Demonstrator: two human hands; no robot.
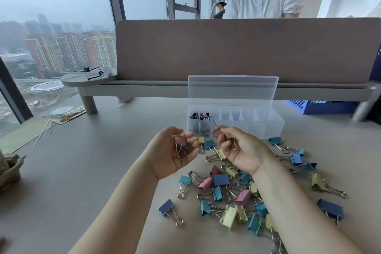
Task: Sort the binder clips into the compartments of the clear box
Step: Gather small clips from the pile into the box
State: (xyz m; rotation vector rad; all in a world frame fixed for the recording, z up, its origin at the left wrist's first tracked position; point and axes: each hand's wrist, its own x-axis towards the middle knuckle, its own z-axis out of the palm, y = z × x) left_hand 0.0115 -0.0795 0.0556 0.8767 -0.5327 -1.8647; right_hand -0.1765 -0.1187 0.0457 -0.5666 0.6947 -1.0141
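A clear box (266,123) with an upright lid stands mid-table; its leftmost compartment holds several small clips (199,116), the others look bare. My left hand (175,155), palm up, holds a pink clip (180,141) and a dark blue one under it. My right hand (240,149) pinches another pink clip (216,132) just in front of the box's left end, with a yellow clip held in the same hand. Several loose pink, blue, teal and yellow binder clips (221,179) lie scattered on the table below and right of my hands.
A brown desk divider (237,47) on a grey shelf stands behind the box. A person sits beyond it. A blue crate (321,107) is at the right, papers and sticks (49,123) at the left, a woven basket (10,169) at the left edge.
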